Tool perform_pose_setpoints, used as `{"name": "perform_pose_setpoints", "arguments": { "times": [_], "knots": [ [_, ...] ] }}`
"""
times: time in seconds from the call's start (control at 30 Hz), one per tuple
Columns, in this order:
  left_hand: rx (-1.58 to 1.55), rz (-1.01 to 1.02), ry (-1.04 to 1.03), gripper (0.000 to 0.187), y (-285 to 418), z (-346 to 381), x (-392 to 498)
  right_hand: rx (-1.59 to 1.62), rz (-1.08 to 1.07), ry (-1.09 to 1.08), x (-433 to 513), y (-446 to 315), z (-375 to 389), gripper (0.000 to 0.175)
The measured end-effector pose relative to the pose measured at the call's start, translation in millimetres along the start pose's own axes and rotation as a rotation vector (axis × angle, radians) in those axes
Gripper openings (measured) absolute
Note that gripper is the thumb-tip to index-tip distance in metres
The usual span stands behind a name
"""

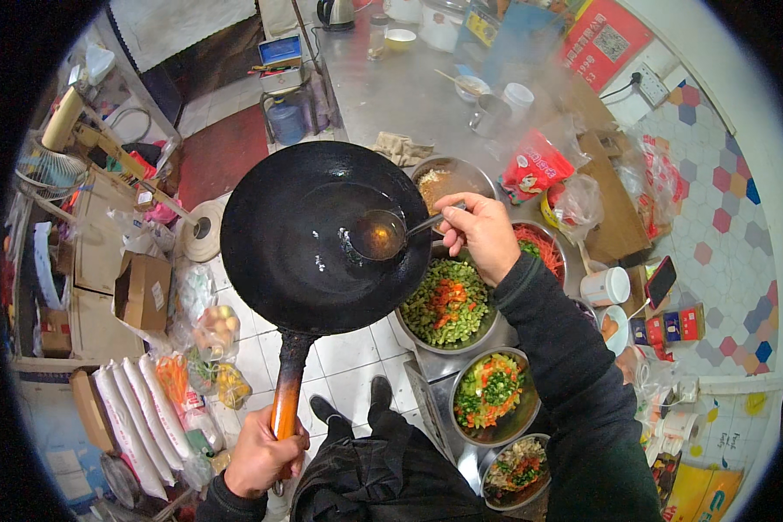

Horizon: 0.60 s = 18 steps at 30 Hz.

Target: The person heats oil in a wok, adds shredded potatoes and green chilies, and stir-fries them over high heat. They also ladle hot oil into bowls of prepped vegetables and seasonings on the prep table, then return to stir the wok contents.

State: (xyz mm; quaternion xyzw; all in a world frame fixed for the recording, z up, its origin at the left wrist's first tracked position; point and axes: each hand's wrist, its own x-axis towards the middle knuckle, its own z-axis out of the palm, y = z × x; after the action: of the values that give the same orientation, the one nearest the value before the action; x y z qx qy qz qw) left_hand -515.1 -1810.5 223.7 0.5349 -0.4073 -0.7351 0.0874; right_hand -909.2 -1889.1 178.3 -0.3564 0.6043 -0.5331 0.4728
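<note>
My left hand [265,451] grips the orange-and-charred handle of a black wok [280,235], which is held above the floor. In my right hand [475,233] is the thin handle of a metal ladle [380,236]; its bowl is over the wok and holds amber liquid that looks like oil. The wok's inside looks dark and glossy. Just right of the wok stands a metal bowl of chopped green vegetable with orange bits [447,300]. Behind my right hand is a metal bowl [460,173] with brown sauce or seasoning, partly hidden.
More bowls of chopped vegetables [496,388] line the metal counter [378,98] at the right. Steam drifts over a red plastic packet [536,163] and a metal mug [488,116]. Bags of produce [216,333], a cardboard box [142,290] and a standing fan [51,171] are at the left.
</note>
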Motion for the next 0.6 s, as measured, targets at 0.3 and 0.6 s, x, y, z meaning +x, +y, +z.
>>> {"name": "perform_pose_setpoints", "arguments": {
  "times": [0.3, 0.6],
  "knots": [
    [-0.002, -0.041, 0.066, 0.009, -0.5, -1.3, -1.2, 0.047, -0.139, 0.151, 7.8, -28.9, -58.9, 0.017],
    [-0.011, 0.012, 0.133, 0.01, -2.2, 2.1, -8.9, -0.125, -0.156, 0.419, 42.0, 7.2, -120.2, 0.016]
  ]
}}
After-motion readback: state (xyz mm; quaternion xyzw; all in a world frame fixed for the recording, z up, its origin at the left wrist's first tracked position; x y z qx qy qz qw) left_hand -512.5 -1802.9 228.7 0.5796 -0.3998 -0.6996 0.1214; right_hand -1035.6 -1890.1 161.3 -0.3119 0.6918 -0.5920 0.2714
